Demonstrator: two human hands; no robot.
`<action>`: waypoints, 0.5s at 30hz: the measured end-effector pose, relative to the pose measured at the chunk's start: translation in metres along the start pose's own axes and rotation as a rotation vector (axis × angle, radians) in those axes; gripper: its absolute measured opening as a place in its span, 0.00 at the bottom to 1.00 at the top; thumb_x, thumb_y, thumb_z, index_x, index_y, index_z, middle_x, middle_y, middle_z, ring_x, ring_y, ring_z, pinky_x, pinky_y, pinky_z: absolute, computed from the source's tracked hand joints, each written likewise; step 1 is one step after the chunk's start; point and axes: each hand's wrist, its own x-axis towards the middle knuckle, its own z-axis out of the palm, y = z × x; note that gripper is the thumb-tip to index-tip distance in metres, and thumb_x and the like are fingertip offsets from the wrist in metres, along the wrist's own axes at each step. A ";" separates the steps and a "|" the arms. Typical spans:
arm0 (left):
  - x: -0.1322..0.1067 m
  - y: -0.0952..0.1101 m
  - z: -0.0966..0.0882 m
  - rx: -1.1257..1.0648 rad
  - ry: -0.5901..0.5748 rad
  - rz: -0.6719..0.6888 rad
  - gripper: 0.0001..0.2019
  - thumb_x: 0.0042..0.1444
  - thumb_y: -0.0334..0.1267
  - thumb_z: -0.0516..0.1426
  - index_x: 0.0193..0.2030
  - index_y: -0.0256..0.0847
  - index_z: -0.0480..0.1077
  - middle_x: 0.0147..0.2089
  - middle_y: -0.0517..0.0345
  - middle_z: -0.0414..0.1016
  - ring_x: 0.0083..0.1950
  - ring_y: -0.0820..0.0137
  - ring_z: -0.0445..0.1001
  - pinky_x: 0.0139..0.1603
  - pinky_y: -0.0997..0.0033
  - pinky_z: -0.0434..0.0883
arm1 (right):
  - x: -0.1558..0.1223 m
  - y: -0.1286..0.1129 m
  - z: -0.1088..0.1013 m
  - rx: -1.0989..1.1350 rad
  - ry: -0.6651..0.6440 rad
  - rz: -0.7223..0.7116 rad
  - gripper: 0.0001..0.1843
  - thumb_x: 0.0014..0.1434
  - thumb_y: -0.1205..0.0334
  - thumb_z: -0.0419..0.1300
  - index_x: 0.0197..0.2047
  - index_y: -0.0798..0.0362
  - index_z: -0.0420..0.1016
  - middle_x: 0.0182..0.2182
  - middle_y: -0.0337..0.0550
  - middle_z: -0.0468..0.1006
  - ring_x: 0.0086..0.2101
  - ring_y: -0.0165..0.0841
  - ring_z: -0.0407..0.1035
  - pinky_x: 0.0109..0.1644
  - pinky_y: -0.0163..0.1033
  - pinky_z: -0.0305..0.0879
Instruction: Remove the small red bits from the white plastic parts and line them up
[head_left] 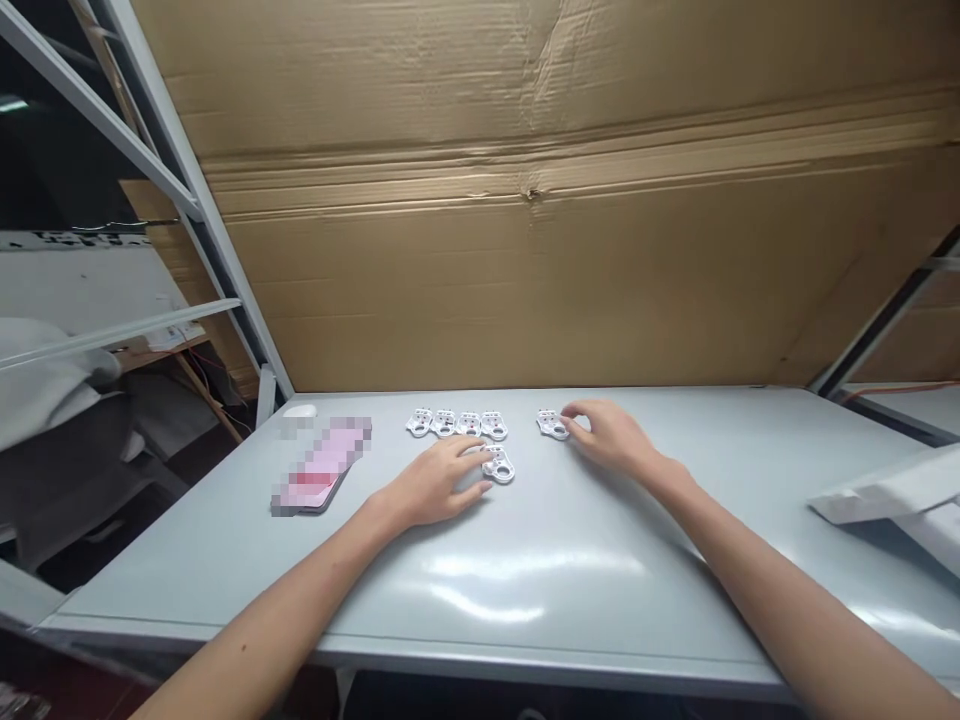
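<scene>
My left hand (439,482) rests low over the table with its fingers apart. Its fingertips are at the left edge of a small white plastic part with a round hole (499,468); whether they press on it I cannot tell. Further right, my right hand (611,432) has thumb and fingers curled in at the right edge of a similar white plastic part (551,424), pinching it at the tabletop. Between and behind the hands, several matching white parts (444,422) lie side by side in a row.
The grey tabletop (570,610) has a raised front edge. At the left lie a blurred pink flat object (330,465) and a small white rounded item (300,411). Cardboard (562,290) stands along the back, a metal frame (217,240) at left. White folded material (885,490) lies right.
</scene>
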 end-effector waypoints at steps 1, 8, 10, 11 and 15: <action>0.000 0.000 0.000 -0.005 -0.008 0.004 0.18 0.65 0.42 0.55 0.61 0.42 0.69 0.64 0.44 0.67 0.63 0.55 0.67 0.62 0.54 0.67 | 0.001 0.007 -0.005 -0.045 -0.042 0.077 0.15 0.63 0.58 0.52 0.44 0.53 0.77 0.47 0.54 0.79 0.47 0.47 0.73 0.46 0.47 0.68; -0.001 -0.001 -0.001 -0.014 -0.030 -0.015 0.19 0.65 0.42 0.55 0.61 0.43 0.69 0.65 0.44 0.66 0.64 0.55 0.67 0.62 0.53 0.67 | 0.000 0.034 -0.017 -0.002 -0.200 0.254 0.12 0.56 0.51 0.59 0.35 0.49 0.79 0.38 0.49 0.81 0.35 0.41 0.75 0.34 0.41 0.66; -0.001 -0.001 -0.001 -0.003 -0.030 -0.013 0.19 0.65 0.42 0.55 0.61 0.43 0.69 0.65 0.44 0.66 0.64 0.55 0.67 0.62 0.53 0.67 | 0.001 0.038 -0.017 0.022 -0.216 0.242 0.11 0.55 0.51 0.60 0.35 0.48 0.79 0.39 0.47 0.81 0.35 0.40 0.75 0.35 0.40 0.67; -0.001 -0.001 -0.001 -0.001 -0.028 -0.009 0.19 0.65 0.42 0.55 0.61 0.42 0.70 0.65 0.45 0.67 0.64 0.55 0.67 0.62 0.53 0.68 | 0.001 0.040 -0.017 0.030 -0.222 0.236 0.11 0.55 0.51 0.60 0.35 0.47 0.79 0.39 0.47 0.81 0.35 0.40 0.75 0.36 0.40 0.67; -0.001 -0.002 0.000 -0.010 -0.017 0.002 0.18 0.66 0.42 0.55 0.60 0.43 0.70 0.64 0.45 0.67 0.63 0.56 0.68 0.61 0.55 0.68 | 0.004 0.043 -0.016 0.044 -0.237 0.209 0.11 0.55 0.53 0.59 0.36 0.48 0.80 0.40 0.47 0.82 0.36 0.39 0.75 0.37 0.39 0.66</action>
